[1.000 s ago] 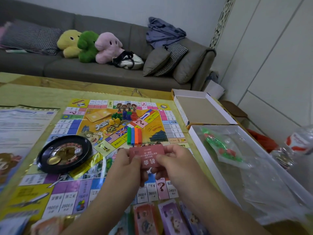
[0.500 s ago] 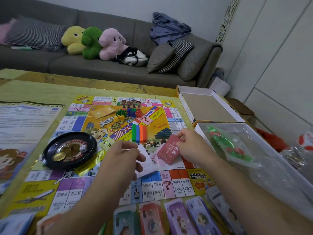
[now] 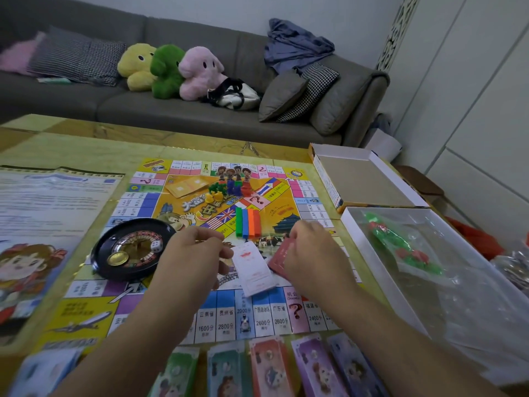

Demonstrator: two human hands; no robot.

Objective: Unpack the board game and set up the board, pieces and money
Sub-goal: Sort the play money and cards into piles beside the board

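board [image 3: 280,202] flat, white card [image 3: 253,267] – red card [image 3: 282,257] above

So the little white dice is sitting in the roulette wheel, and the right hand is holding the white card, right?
Not quite. In the head view the right hand holds the red card; the white card is in the left hand. The dice does sit in the roulette wheel.

two bare forearms, no sleeves, left hand [image 3: 191,259], right hand [image 3: 312,253]
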